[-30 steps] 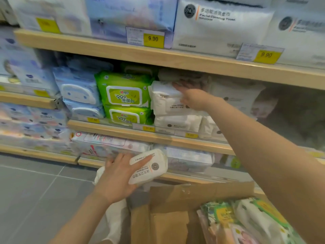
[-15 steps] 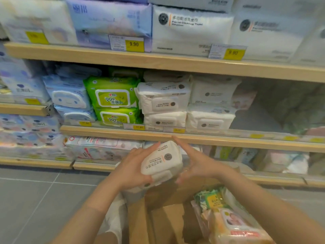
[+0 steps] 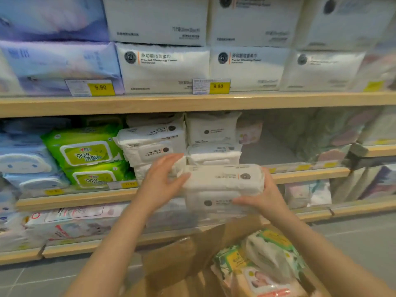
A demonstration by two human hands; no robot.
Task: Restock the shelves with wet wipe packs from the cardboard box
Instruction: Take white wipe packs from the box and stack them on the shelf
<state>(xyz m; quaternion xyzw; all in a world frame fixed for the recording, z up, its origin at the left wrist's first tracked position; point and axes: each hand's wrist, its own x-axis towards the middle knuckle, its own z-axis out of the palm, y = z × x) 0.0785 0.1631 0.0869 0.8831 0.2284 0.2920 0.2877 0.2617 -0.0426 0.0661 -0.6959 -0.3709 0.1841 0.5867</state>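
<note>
Both hands hold a white wet wipe pack (image 3: 222, 179) in front of the middle shelf (image 3: 300, 174), level with its front edge. My left hand (image 3: 162, 181) grips the pack's left end and my right hand (image 3: 261, 198) cups its right end and underside. A second white pack (image 3: 212, 203) seems to lie under the first, between my hands. White packs (image 3: 150, 144) stand stacked on the shelf just behind, and more white packs (image 3: 212, 133) stand to their right. The open cardboard box (image 3: 177, 262) sits below my arms with several mixed packs (image 3: 257, 266) inside.
Green packs (image 3: 85, 151) and blue packs (image 3: 25, 163) fill the middle shelf's left side. To the right of the white stacks is a bare gap (image 3: 267, 148). The upper shelf (image 3: 192, 101) carries large white towel packs (image 3: 165, 67). A lower shelf (image 3: 85, 245) holds flat packs.
Both hands have lifted the white pack from near the box up and right to the middle shelf's front edge. The camera has tilted upward, showing more of the upper shelf.
</note>
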